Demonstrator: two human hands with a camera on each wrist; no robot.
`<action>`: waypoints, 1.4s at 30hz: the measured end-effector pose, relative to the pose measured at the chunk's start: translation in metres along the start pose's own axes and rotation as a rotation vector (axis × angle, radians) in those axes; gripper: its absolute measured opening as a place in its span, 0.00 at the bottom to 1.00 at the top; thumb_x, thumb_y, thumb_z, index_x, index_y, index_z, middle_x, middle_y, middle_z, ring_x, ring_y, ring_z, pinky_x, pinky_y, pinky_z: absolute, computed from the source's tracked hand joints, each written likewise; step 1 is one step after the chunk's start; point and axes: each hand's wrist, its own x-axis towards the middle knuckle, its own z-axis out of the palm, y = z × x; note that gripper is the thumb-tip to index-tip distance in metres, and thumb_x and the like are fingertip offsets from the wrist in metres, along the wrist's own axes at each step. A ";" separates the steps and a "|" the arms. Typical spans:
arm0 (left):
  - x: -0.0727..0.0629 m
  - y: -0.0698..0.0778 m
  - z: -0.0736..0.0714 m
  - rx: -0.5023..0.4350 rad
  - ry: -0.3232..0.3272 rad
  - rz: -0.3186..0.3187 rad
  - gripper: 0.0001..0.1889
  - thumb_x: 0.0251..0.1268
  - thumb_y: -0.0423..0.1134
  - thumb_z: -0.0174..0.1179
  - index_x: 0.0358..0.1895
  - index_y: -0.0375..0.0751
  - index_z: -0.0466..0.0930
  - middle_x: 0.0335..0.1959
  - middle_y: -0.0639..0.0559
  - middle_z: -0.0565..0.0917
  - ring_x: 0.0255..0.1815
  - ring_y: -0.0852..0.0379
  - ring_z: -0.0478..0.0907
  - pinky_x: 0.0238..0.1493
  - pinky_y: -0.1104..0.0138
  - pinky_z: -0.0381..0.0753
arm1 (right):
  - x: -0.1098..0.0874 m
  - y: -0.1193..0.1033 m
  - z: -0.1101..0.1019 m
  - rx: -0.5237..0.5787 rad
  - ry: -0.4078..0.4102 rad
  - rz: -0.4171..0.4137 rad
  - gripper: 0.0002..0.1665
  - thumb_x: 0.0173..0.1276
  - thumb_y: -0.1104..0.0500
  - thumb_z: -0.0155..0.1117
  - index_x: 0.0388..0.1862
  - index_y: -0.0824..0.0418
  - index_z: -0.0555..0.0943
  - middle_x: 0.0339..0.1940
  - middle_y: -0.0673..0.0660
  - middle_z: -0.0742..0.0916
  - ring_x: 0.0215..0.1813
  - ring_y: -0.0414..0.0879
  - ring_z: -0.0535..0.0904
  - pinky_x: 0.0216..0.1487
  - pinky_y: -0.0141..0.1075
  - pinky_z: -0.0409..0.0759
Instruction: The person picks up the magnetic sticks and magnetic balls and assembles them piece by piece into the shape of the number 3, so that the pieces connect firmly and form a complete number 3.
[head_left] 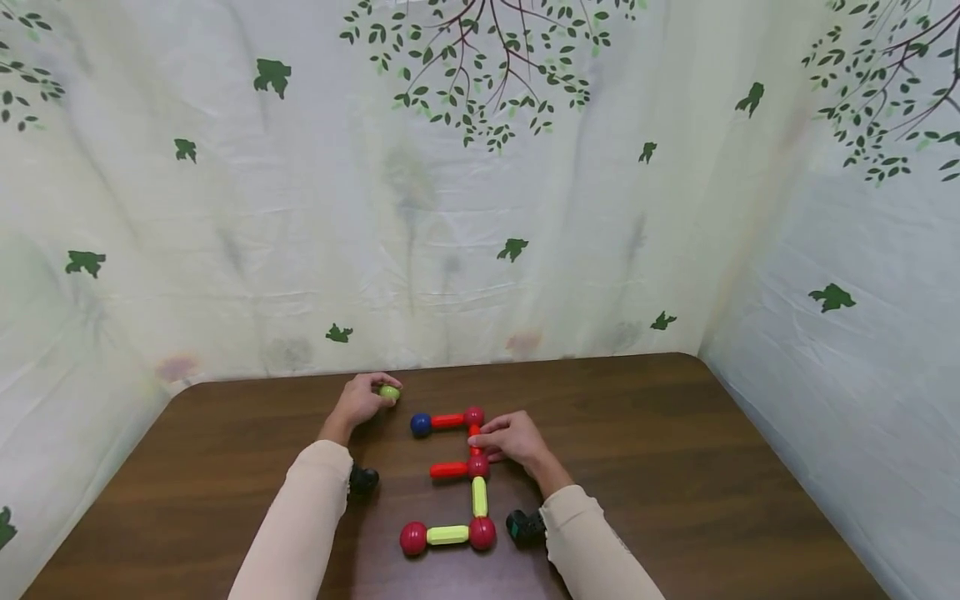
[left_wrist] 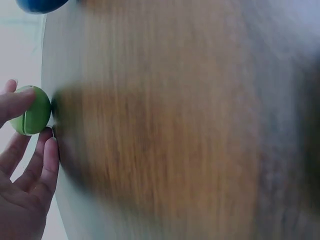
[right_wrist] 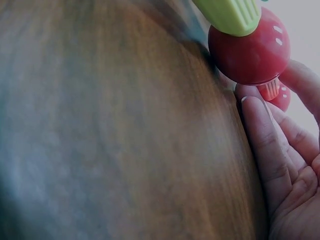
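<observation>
My left hand [head_left: 360,402] pinches a green ball [head_left: 389,392] between thumb and fingers, near the table's far edge. In the left wrist view a groove runs across this ball [left_wrist: 37,112]. My right hand [head_left: 522,442] grips the upright red rod [head_left: 474,431] that joins the top red ball [head_left: 474,415] to the middle red ball [head_left: 478,466]. From the top ball a red rod [head_left: 448,421] reaches left to a blue ball [head_left: 421,425]. Another red rod [head_left: 448,471] points left from the middle ball, its outer end bare.
Below the middle ball, a yellow-green rod [head_left: 480,497] leads to a red ball [head_left: 482,533]. A second yellow-green rod [head_left: 447,535] joins it to another red ball [head_left: 413,538] at left. The brown wooden table [head_left: 675,467] meets a leaf-patterned curtain [head_left: 450,292] behind.
</observation>
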 end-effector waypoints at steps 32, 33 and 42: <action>-0.113 0.006 -0.008 -0.061 -0.147 0.046 0.15 0.57 0.35 0.71 0.46 0.33 0.81 0.41 0.46 0.84 0.39 0.50 0.81 0.39 0.61 0.79 | -0.002 -0.005 0.002 0.008 -0.004 0.022 0.16 0.57 0.62 0.77 0.39 0.72 0.85 0.30 0.58 0.87 0.29 0.45 0.84 0.34 0.40 0.84; -0.115 0.007 -0.007 -0.071 -0.149 0.056 0.15 0.56 0.34 0.71 0.46 0.33 0.81 0.42 0.45 0.84 0.40 0.50 0.82 0.39 0.61 0.79 | -0.002 -0.005 0.002 0.006 -0.004 0.019 0.16 0.57 0.62 0.77 0.40 0.72 0.85 0.30 0.59 0.88 0.29 0.45 0.84 0.34 0.40 0.84; -0.128 0.018 0.003 -0.110 -0.213 0.090 0.17 0.55 0.34 0.72 0.47 0.31 0.82 0.40 0.46 0.83 0.40 0.49 0.82 0.41 0.61 0.81 | -0.003 -0.006 0.003 -0.008 0.005 0.027 0.16 0.57 0.61 0.77 0.39 0.72 0.85 0.30 0.59 0.88 0.29 0.45 0.85 0.34 0.40 0.84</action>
